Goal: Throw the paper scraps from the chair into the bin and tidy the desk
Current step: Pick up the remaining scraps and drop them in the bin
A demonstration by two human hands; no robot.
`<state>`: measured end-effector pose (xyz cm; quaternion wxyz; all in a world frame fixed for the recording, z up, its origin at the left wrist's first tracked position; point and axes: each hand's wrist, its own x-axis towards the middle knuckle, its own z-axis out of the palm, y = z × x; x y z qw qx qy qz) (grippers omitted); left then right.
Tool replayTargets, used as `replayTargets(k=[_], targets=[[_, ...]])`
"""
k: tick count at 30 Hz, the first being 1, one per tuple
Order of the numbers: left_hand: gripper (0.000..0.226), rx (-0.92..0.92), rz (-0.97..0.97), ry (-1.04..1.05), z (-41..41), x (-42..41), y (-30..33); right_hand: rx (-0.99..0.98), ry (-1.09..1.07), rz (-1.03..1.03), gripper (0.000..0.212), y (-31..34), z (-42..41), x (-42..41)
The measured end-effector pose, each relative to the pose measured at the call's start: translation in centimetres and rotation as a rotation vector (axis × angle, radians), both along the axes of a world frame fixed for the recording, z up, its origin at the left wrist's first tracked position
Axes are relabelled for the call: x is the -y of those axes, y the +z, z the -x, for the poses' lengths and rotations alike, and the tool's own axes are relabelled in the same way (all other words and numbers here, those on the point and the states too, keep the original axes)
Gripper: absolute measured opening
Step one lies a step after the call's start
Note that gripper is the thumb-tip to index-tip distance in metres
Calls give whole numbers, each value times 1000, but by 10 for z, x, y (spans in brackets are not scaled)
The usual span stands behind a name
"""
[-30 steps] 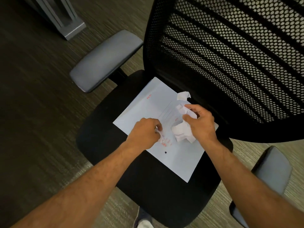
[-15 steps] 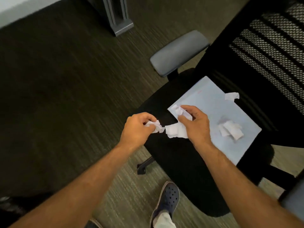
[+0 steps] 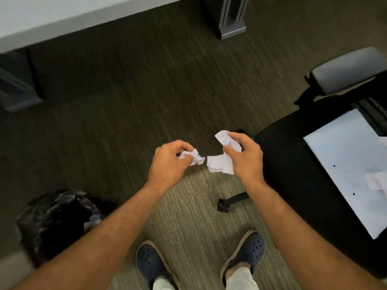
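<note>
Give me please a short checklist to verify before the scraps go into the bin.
1. Left hand closed on a scrap: ok.
2. Right hand closed on scraps: ok, though a loose part hangs out below the fingers.
3. Bin in view, at lower left, lined with a black bag: ok.
4. Hands over the bin: not ok; both are above the carpet, to the right of the bin.
5. Bin opening free: cannot tell; it is dark, with something pale inside.
6. Chair free of scraps: not ok; some remain on the sheet.
</note>
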<state>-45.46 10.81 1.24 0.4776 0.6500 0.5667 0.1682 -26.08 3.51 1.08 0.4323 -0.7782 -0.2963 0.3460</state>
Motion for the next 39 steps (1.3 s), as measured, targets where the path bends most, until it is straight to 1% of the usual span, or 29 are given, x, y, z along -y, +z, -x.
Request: replayTargets(k=[3, 7, 11, 14, 20, 27, 29, 33, 35, 39], targets=[[16, 1, -13, 114, 63, -4, -3, -7, 88, 8, 30, -9, 61, -14], [16, -21, -11, 239, 144, 3, -11, -26, 211, 42, 39, -22, 148, -29], [16, -10, 15, 408, 222, 20, -25, -39, 336, 64, 33, -38, 225, -37], [19, 10, 40, 509, 278, 36, -36, -39, 407, 121, 29, -54, 277, -40], [21, -66, 87, 659, 374, 68, -74, -52, 540, 137, 33, -81, 375, -37], [21, -173, 147, 765, 435, 97, -127, -29, 706, 184, 30, -121, 458, -19], [22, -202, 177, 783, 447, 104, -141, -25, 726, 231, 29, -135, 472, -12], [21, -224, 217, 805, 462, 113, -165, -4, 730, 365, 35, -162, 490, -3], [20, -228, 239, 801, 463, 118, -175, -17, 769, 441, 40, -171, 496, 0], [22, -200, 297, 828, 462, 127, -189, -82, 853, 562, 61, -184, 503, 7]])
